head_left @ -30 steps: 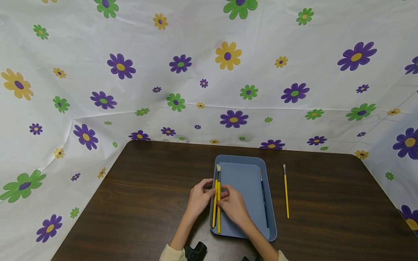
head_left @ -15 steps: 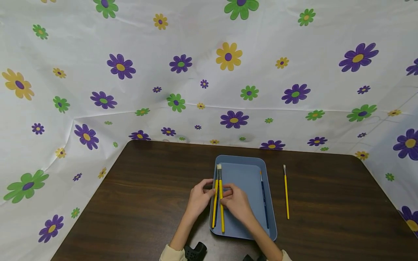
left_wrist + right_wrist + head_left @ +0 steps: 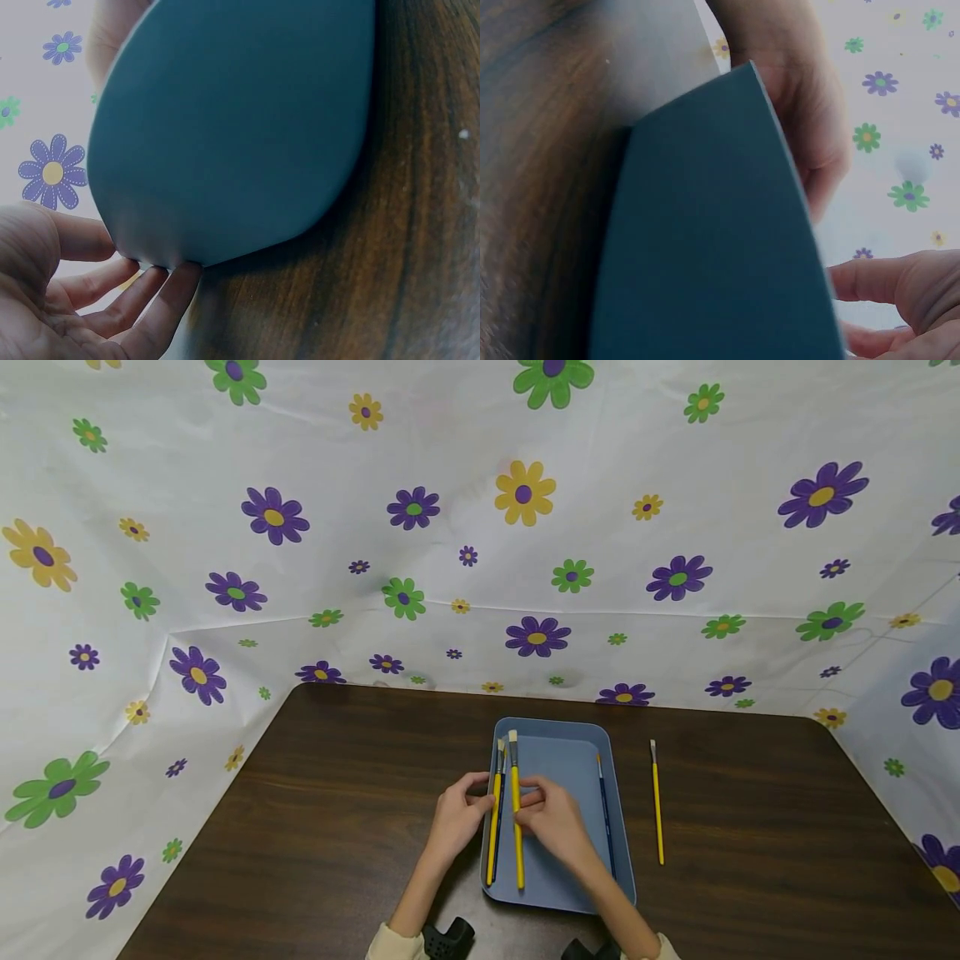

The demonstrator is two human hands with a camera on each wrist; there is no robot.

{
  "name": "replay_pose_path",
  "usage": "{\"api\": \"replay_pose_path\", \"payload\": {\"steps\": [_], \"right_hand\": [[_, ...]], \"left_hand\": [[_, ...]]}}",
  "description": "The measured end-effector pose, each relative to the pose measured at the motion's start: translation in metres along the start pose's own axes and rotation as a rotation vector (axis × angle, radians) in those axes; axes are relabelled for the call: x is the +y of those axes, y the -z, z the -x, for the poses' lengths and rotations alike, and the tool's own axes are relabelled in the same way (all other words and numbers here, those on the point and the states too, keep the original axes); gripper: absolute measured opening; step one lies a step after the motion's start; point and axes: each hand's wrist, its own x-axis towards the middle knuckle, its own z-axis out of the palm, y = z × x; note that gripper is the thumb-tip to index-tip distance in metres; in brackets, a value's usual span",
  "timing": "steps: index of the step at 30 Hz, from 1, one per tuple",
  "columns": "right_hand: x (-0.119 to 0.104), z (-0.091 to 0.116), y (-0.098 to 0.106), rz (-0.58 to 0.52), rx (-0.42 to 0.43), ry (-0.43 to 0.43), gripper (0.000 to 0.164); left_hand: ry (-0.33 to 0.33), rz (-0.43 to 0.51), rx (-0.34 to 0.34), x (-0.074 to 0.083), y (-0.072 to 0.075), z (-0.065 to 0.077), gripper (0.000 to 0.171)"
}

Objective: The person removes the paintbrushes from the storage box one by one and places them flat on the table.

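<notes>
A blue-grey tray (image 3: 558,893) lies on the dark wooden table. My left hand (image 3: 459,810) holds its left wall; in the left wrist view the fingers (image 3: 157,300) press the outer side and the thumb reaches over the rim. Between thumb and fingers, my right hand (image 3: 551,817) pinches a yellow-handled flat paintbrush (image 3: 518,856), bristles pointing away, over the tray's left part. Left of it, along that wall, lie another yellow paintbrush (image 3: 492,843) and a dark blue paintbrush (image 3: 500,835). In the right wrist view the tray's side (image 3: 705,225) hides the brushes.
A thin dark blue paintbrush (image 3: 606,814) lies along the tray's right wall. Outside the tray, a yellow paintbrush (image 3: 657,810) rests on the table (image 3: 750,827) to the right. A flower-printed white sheet (image 3: 450,468) hangs behind the table.
My right hand has moved slightly right, carrying the yellow paintbrush away from the other two at the left wall. The left hand stays on the tray's edge.
</notes>
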Motion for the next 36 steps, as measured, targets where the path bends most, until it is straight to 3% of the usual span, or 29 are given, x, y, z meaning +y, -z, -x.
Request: {"api": "replay_pose_path", "payload": {"steps": [19, 36], "right_hand": [[-0.012, 0.0, 0.049, -0.067, 0.064, 0.004, 0.047], [-0.01, -0.002, 0.097, -0.015, 0.101, -0.025, 0.048]], "left_hand": [[-0.013, -0.004, -0.007, -0.004, -0.001, 0.001, 0.035], [-0.003, -0.008, -0.008, -0.005, -0.001, 0.001, 0.035]]}}
